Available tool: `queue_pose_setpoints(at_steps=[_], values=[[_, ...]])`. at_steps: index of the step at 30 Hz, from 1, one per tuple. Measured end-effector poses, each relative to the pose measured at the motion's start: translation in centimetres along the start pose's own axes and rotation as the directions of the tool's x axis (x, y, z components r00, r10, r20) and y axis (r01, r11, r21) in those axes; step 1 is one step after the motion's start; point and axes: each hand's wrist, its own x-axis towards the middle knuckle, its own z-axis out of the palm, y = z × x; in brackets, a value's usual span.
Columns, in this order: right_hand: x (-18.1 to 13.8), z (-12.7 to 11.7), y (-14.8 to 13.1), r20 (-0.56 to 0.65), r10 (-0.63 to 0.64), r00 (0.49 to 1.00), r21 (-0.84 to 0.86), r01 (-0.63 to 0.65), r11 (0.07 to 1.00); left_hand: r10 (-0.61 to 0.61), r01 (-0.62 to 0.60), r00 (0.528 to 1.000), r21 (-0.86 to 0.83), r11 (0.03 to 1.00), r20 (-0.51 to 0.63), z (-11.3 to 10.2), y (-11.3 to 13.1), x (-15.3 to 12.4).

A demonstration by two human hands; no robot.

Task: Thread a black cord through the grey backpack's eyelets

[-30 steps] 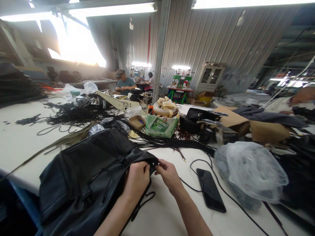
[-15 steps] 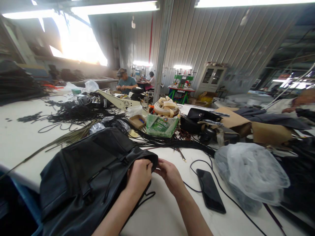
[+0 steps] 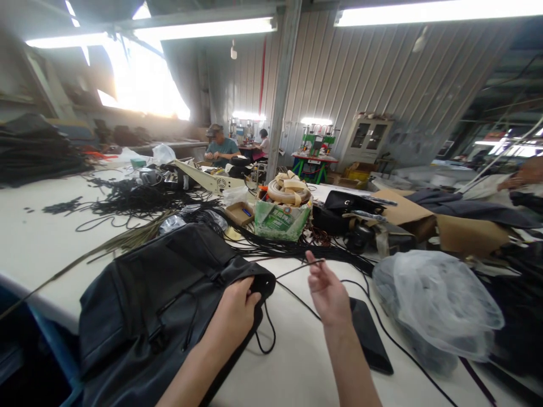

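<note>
A large black leather bag (image 3: pixel 161 305) is lying flat on the white table (image 3: pixel 38 243), close to the table's near edge. The left hand (image 3: pixel 237 308) is gripping the bag's right corner, fingers closed on the leather. A thin black cord (image 3: pixel 292 270) is running out from that corner; the right hand (image 3: pixel 331 291), raised just right of the bag, is pinching the cord's metal-tipped end between thumb and fingers. A loop of the same cord is hanging below the bag's corner onto the table.

Right of the bag, partly under the right hand, a black smartphone (image 3: pixel 369 345) is lying face up. Farther right of the bag a crumpled clear plastic sack (image 3: pixel 436 305) is sitting. Behind the bag a bundle of black cords (image 3: pixel 297 246) is stretching across the table, and beyond that a green cardboard box of cream-coloured coiled straps (image 3: pixel 284 212) is standing. Left behind the bag, more loose black cords (image 3: pixel 127 198) are spreading out.

Far behind the bag, a person in a blue shirt (image 3: pixel 220 150) is sitting at another bench, before a grey corrugated metal wall (image 3: pixel 382 73) under bright tube lights (image 3: pixel 424 11).
</note>
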Motion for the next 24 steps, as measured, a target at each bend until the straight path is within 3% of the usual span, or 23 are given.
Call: queue_pose_setpoints(at_steps=[4, 7, 12, 16, 21, 24], values=[[0.8, -2.6, -5.9, -0.074, -0.203, 0.976, 0.123, 0.211, 0.970, -0.015, 0.015, 1.000, -0.047, 0.999, -0.007, -0.5, -0.5, -1.5], [0.6, -4.0, -8.1, -0.152, -0.332, 0.931, 0.147, 0.354, 0.924, -0.047, 0.046, 0.999, -0.080, 0.996, -0.005, -0.5, -1.0, -2.4], [0.3, -5.8, -9.6, -0.313, -0.498, 0.809, 0.078, 0.545, 0.835, -0.163, 0.166, 0.986, -0.146, 0.975, 0.031, -1.3, -1.3, -3.6], [0.1, -6.5, -10.1, -0.395, -0.585, 0.708, -0.028, 0.627, 0.778, -0.224, 0.231, 0.973, -0.245, 0.942, 0.055, -0.8, -1.7, -4.9], [-0.3, -6.1, -10.4, -0.420, -0.643, 0.640, -0.114, 0.666, 0.737, -0.255, 0.248, 0.964, -0.600, 0.761, 0.075, 2.0, -3.0, -5.8], [-0.4, -5.7, -10.9, -0.424, -0.663, 0.617, -0.140, 0.679, 0.721, -0.282, 0.256, 0.958, -0.623, 0.740, 0.058, 2.6, -3.2, -6.1]])
